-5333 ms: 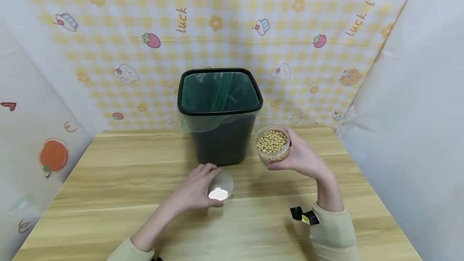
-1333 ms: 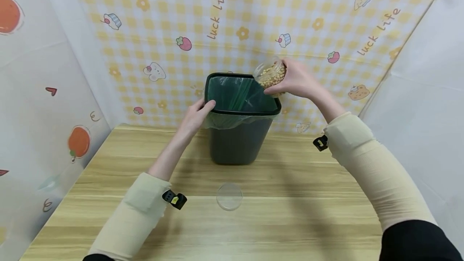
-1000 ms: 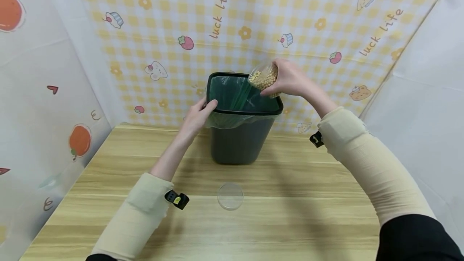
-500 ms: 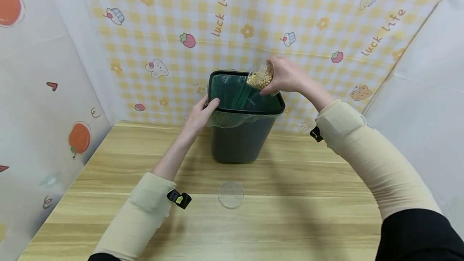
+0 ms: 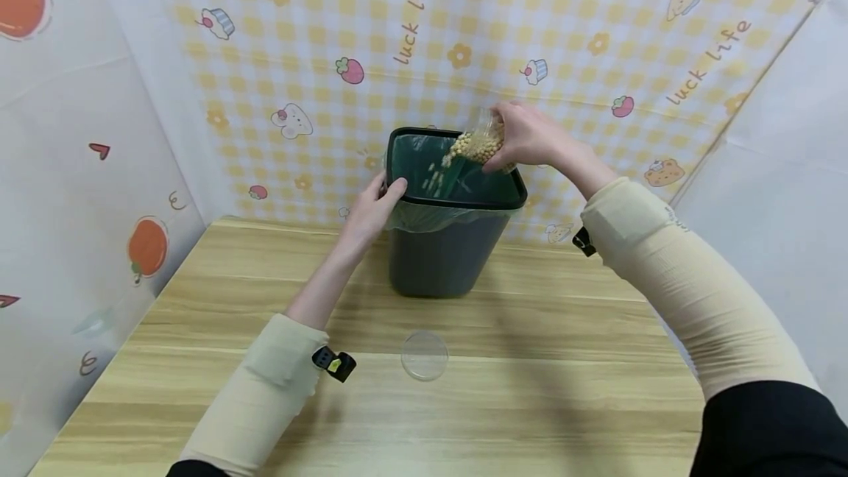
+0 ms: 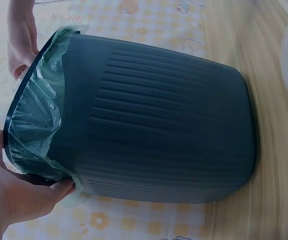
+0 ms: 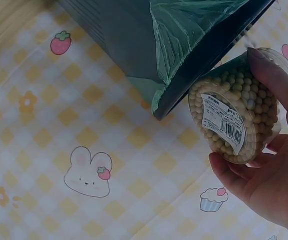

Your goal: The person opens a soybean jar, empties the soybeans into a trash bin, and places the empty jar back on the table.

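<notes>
My right hand (image 5: 526, 135) grips a clear plastic jar (image 7: 229, 107) of soybeans, tipped on its side over the bin's opening. A barcode label (image 7: 224, 122) shows on the jar's base in the right wrist view. Soybeans (image 5: 437, 175) spill from the jar's mouth and fall into the dark grey trash bin (image 5: 437, 256). A thin green bag (image 6: 38, 110) lines the bin and folds over its black rim (image 5: 464, 205). At the rim's left side my left hand (image 5: 372, 213) pinches the edge, thumb on one side and fingers on the other.
A round clear lid (image 5: 425, 355) lies flat on the wooden table (image 5: 265, 263), in front of the bin. Behind the bin hangs a yellow checked cloth (image 5: 318, 35), with white sheeting (image 5: 86, 131) along the left and more on the right.
Earlier the left hand held the lid; now the lid lies on the table and that hand grips the bin's rim. The right hand has raised and tilted the jar, and soybeans now pour out.
</notes>
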`<action>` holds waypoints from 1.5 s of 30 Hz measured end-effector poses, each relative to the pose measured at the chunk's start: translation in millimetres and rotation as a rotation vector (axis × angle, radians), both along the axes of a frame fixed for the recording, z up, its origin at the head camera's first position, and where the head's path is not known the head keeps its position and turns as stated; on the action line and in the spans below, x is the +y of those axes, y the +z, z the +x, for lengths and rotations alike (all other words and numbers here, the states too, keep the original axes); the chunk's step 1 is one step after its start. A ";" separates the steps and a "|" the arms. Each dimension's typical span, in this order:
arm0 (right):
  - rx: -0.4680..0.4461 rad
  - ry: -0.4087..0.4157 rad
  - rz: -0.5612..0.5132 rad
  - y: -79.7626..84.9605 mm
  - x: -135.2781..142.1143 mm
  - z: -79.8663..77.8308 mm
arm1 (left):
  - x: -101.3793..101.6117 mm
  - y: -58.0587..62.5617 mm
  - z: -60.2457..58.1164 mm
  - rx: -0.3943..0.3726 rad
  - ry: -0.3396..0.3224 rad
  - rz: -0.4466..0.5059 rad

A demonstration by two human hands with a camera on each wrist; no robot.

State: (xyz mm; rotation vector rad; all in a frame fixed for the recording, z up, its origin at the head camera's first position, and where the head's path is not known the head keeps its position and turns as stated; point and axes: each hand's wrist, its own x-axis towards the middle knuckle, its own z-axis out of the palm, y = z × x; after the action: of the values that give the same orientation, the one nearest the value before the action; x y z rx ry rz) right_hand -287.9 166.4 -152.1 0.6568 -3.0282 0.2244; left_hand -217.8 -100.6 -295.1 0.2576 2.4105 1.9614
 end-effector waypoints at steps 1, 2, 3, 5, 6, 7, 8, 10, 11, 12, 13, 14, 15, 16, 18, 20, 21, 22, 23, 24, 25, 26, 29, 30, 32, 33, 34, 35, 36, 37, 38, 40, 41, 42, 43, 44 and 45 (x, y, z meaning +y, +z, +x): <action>0.000 -0.001 0.003 0.0 0.0 -0.5 | 0.1 0.0 -0.1 -0.006 0.003 -0.003; 0.001 0.000 0.005 0.0 -0.1 -1.1 | 0.1 -0.1 -0.3 -0.012 0.007 -0.007; 0.001 -0.001 0.008 0.0 -0.2 -1.7 | 0.2 -0.4 -0.5 -0.017 0.009 -0.010; 0.001 -0.004 0.015 0.1 -0.3 -2.7 | 0.3 -1.1 -1.0 -0.022 0.012 -0.017; 0.001 -0.006 0.018 0.2 -0.4 -3.1 | 0.3 -1.4 -1.1 -0.023 0.017 -0.022; 0.001 -0.007 0.023 0.3 -0.5 -3.4 | 0.5 -1.8 -1.2 -0.024 0.018 -0.023; 0.000 -0.008 0.024 0.6 -0.7 -3.6 | 0.5 -2.3 -1.3 -0.020 0.021 -0.024; -0.003 -0.011 0.030 1.0 -1.1 -4.0 | 0.6 -3.2 -1.6 -0.006 0.022 -0.022; -0.004 -0.010 0.034 1.3 -1.3 -4.3 | 0.7 -3.6 -1.8 0.002 0.022 -0.018; -0.005 -0.009 0.038 1.6 -1.4 -4.5 | 0.8 -3.9 -1.9 0.009 0.022 -0.015; -0.006 -0.009 0.042 1.9 -1.4 -4.8 | 0.8 -4.1 -2.0 0.017 0.020 -0.008; -0.008 -0.008 0.045 2.1 -1.4 -5.2 | 0.9 -4.3 -2.1 0.023 0.017 -0.003; -0.008 -0.008 0.049 2.4 -1.4 -5.5 | 1.0 -4.3 -2.1 0.028 0.014 0.001; -0.007 -0.007 0.053 2.4 -1.1 -5.8 | 1.3 -4.4 -2.0 0.029 0.010 0.005; -0.005 -0.006 0.053 2.2 -0.6 -6.4 | 1.7 -4.3 -1.7 0.027 0.014 0.002; 0.002 -0.004 0.051 2.0 -0.6 -6.9 | 1.8 -4.3 -1.8 0.023 0.018 -0.007; 0.005 -0.002 0.050 2.0 -0.7 -7.2 | 1.9 -4.5 -1.9 0.021 0.022 -0.011; 0.009 0.000 0.050 2.1 -1.0 -7.4 | 2.0 -4.7 -2.0 0.020 0.024 -0.015; 0.013 0.002 0.051 2.4 -1.4 -7.5 | 2.0 -4.8 -2.2 0.017 0.027 -0.018; 0.016 0.003 0.053 2.8 -1.8 -7.5 | 2.0 -4.8 -2.2 0.012 0.029 -0.021; 0.018 0.004 0.056 3.3 -2.2 -7.5 | 1.9 -4.6 -2.1 0.009 0.030 -0.025; 0.018 0.006 0.060 3.9 -2.6 -7.5 | 1.8 -4.5 -2.0 0.004 0.031 -0.027; 0.014 0.005 0.073 5.8 -3.6 -7.4 | 1.3 -3.9 -1.2 -0.008 0.035 -0.029; 0.010 0.004 0.079 6.4 -3.9 -7.4 | 1.1 -3.8 -1.0 -0.010 0.036 -0.028; 0.006 0.003 0.089 7.6 -3.9 -7.5 | 1.4 -3.5 -1.0 -0.007 0.038 -0.024; 0.005 0.003 0.094 8.1 -3.9 -7.5 | 1.5 -3.7 -1.3 -0.006 0.038 -0.022; 0.005 0.004 0.099 8.6 -3.8 -7.3 | 1.7 -3.6 -1.4 -0.003 0.037 -0.017; 0.005 0.005 0.105 9.0 -3.8 -7.2 | 1.7 -3.4 -1.5 -0.003 0.036 -0.016; 0.004 0.005 0.110 9.4 -3.7 -7.1 | 1.9 -3.3 -1.6 -0.003 0.035 -0.012; 0.005 0.007 0.112 9.6 -3.6 -7.0 | 2.0 -3.3 -1.7 -0.001 0.034 -0.011; 0.006 0.008 0.115 9.8 -3.4 -7.0 | 2.1 -3.4 -1.6 -0.003 0.033 -0.007; 0.004 0.011 0.115 10.3 -3.1 -6.8 | 2.3 -3.5 -1.4 -0.006 0.033 -0.003; 0.004 0.013 0.115 10.5 -2.9 -6.9 | 2.4 -3.6 -1.5 -0.008 0.032 -0.003; 0.005 0.016 0.114 10.6 -2.7 -7.0 | 2.4 -3.8 -1.6 -0.008 0.032 -0.003; 0.007 0.018 0.112 10.9 -2.6 -7.2 | 2.4 -4.0 -1.8 -0.008 0.032 -0.005; 0.009 0.020 0.113 11.2 -2.5 -7.2 | 2.5 -4.1 -2.0 -0.009 0.031 -0.005; 0.012 0.021 0.113 11.5 -2.5 -7.3 | 2.5 -4.2 -2.1 -0.010 0.031 -0.005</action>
State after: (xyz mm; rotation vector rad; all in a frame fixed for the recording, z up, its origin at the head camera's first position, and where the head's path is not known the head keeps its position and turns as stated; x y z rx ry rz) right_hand -295.2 163.9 -140.6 0.6950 -3.0419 0.0496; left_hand -219.9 -98.1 -299.4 0.2110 2.4275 1.9635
